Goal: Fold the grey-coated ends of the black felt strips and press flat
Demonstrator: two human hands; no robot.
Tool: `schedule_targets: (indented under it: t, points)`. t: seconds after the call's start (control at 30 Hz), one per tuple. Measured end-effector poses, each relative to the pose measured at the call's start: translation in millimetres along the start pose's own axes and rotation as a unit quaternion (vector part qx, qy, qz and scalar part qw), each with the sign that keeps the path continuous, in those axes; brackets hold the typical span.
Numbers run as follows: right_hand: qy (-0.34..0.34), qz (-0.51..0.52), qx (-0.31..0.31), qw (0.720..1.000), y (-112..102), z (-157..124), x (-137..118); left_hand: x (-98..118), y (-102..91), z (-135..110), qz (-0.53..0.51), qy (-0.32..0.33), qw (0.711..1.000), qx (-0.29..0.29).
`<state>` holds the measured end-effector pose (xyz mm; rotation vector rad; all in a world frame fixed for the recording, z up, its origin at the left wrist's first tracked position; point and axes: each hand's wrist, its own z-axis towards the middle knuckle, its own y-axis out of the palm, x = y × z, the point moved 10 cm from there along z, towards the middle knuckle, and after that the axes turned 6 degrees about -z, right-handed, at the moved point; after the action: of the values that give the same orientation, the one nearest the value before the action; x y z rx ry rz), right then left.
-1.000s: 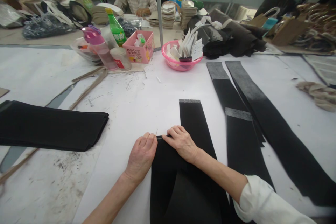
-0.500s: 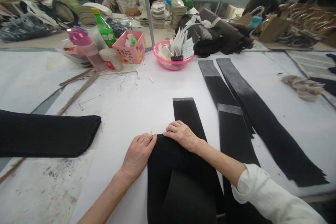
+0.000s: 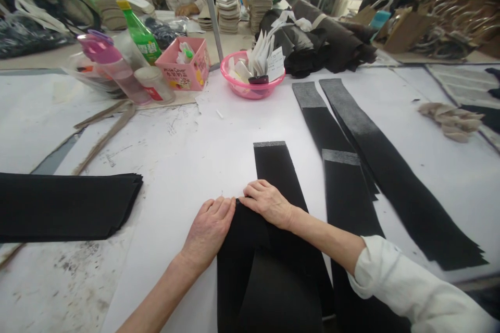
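Both hands meet at the top edge of a black fabric strip (image 3: 238,260) that lies lengthwise in front of me, its lower part curling over. My left hand (image 3: 209,226) pinches the top left corner, fingers closed together. Close beside it, my right hand (image 3: 267,204) grips the same edge between thumb and fingers. Under my right wrist runs another black strip (image 3: 275,161) with a thin grey band at its far end. To the right lie a grey-banded strip (image 3: 347,187) and longer strips (image 3: 406,187) in layers.
A stack of black pieces (image 3: 66,207) lies at left. Along the back stand a pink basket (image 3: 253,92) with paper tags, a pink box (image 3: 182,75), a green bottle (image 3: 140,34) and a pink-lidded bottle (image 3: 121,75). A beige cloth bundle (image 3: 449,119) is at right. Two people sit beyond.
My hands have drawn slightly closer together along the strip's edge, with less of it showing between them. The whole view has shifted a little; the other strips lie as before.
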<state>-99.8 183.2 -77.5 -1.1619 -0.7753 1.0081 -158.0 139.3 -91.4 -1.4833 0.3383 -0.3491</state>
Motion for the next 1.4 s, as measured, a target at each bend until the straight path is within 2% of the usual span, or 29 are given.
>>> schedule_targets:
  t: [0.17,0.37,0.73,1.03,1.4]
  points:
    - [0.007,0.018,-0.007,1.000,1,-2,11,1,0.2,-1,-0.003,-0.019,1.000,0.004]
    - [-0.018,0.046,-0.004,0.999,1,-12,22,-2,-0.2,1,-0.001,-0.027,1.000,-0.003]
    - [-0.004,0.011,-0.003,1.000,-1,-13,13,9,-0.3,10,0.005,-0.004,1.000,-0.025]
    - [0.024,0.062,0.000,0.998,2,-24,35,10,1.3,12,-0.017,-0.013,0.999,-0.042]
    - [0.019,0.065,0.001,0.998,0,-27,35,8,7.7,17,-0.039,-0.007,0.998,-0.047]
